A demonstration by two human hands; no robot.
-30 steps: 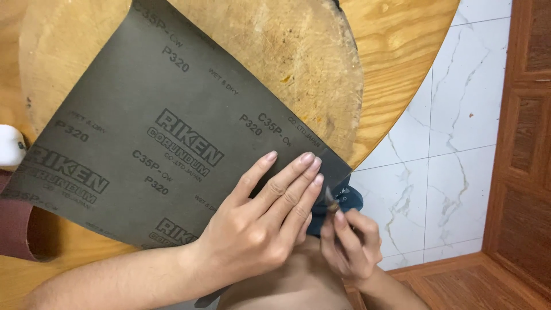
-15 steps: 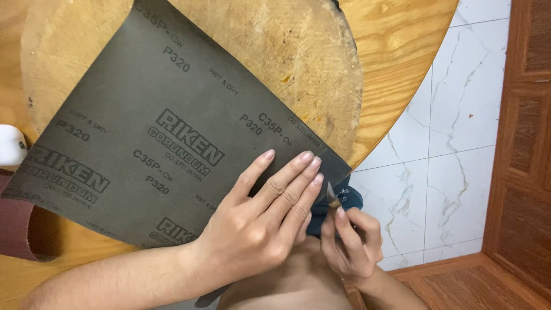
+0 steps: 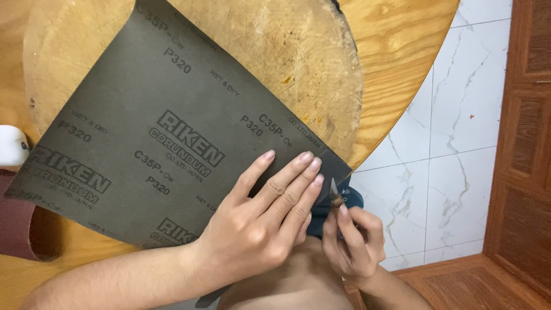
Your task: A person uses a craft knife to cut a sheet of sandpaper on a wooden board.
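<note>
While my left hand presses flat, fingers spread, on the sandpaper sheet covering the round wooden slab, my right hand pinches a small blade; red roll left.

One sheet of dark grey sandpaper, printed side up. One round wooden slab under it, and one wooden table under that. Two hands: the left hand and the right hand. One small blade. One white object at the left edge, cut off by the frame. One reddish-brown roll below it.
</note>
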